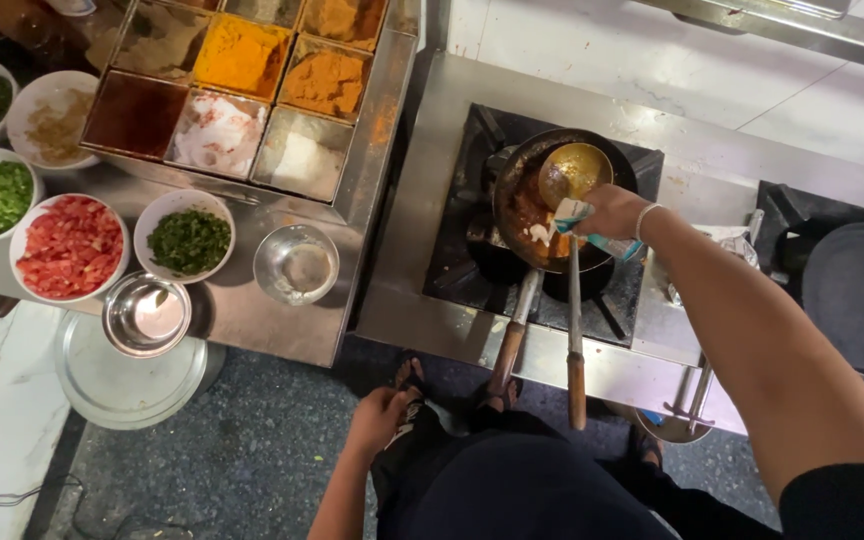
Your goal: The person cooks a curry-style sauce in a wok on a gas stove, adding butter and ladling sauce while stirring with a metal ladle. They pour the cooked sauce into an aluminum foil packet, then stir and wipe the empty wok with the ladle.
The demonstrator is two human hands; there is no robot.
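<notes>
Fingers of right hand [607, 210] grip a tilted white carton [580, 222], pouring, apparently cream, into the pan [512, 195]; left hand [377, 415] hangs loosely curled, empty. Next: stirring with ladle [574, 175].

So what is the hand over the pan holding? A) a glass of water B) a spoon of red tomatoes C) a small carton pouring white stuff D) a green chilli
C: the right hand tips a small white and teal carton over the pan, and white liquid lies on the orange-brown sauce.
</notes>
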